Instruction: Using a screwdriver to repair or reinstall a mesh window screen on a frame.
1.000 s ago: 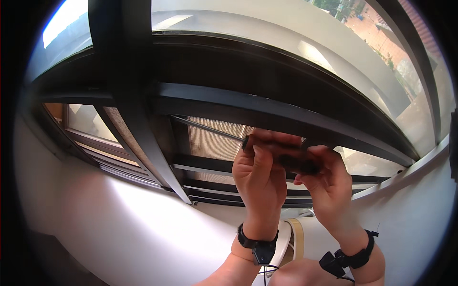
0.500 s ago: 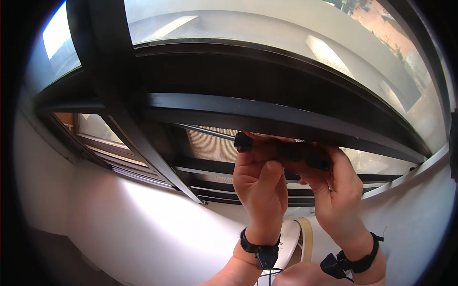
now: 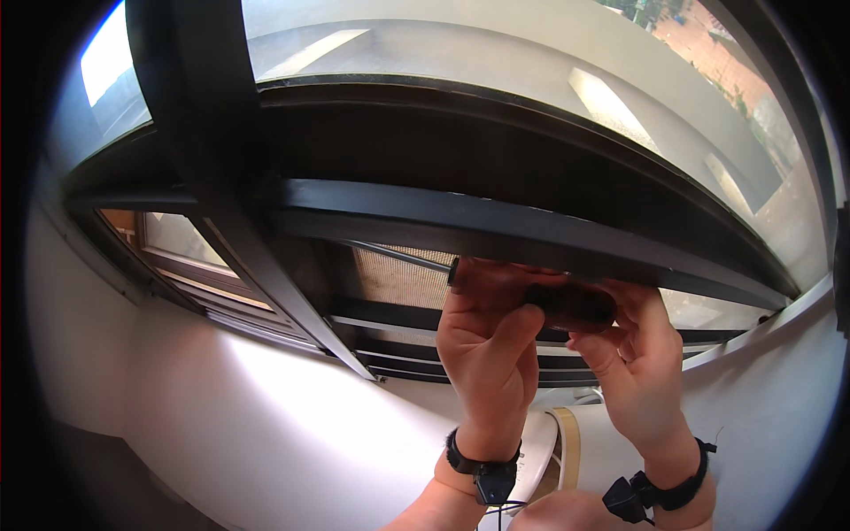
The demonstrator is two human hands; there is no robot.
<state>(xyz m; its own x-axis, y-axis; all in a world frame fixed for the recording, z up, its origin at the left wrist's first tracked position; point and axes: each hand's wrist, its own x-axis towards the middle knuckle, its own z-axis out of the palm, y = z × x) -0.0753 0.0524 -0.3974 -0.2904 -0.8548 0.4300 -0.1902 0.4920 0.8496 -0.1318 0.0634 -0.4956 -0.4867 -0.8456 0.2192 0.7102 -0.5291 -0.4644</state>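
One dark-handled tool [image 3: 580,305], likely a screwdriver, held below the thick dark rail of the window frame [image 3: 531,221]. Thin rod [image 3: 398,254] out of the handle's left end, sloping up and left across the mesh screen [image 3: 398,281]; far end lost in shadow near the upright, so cannot tell whether seated against anything.

Left hand [image 3: 487,332]: grasping the handle's rod side, thumb laid along the front. Right hand [image 3: 642,341]: fingers curled behind the handle's right end, thumb bent below; grasping by appearance, exact contact hard to tell in shadow.

Risks, as judged: slip of the rod's tip sideways if pushed off-line, with scratches to the frame or a tear in the mesh as possible results. Scraped knuckles, given so little room under the rail. Loss of grip with a poorly matched push from both sides; possible drop past the slats [image 3: 425,365]. Poor sight of the handle in backlight, hence possible misplacing of fingers.
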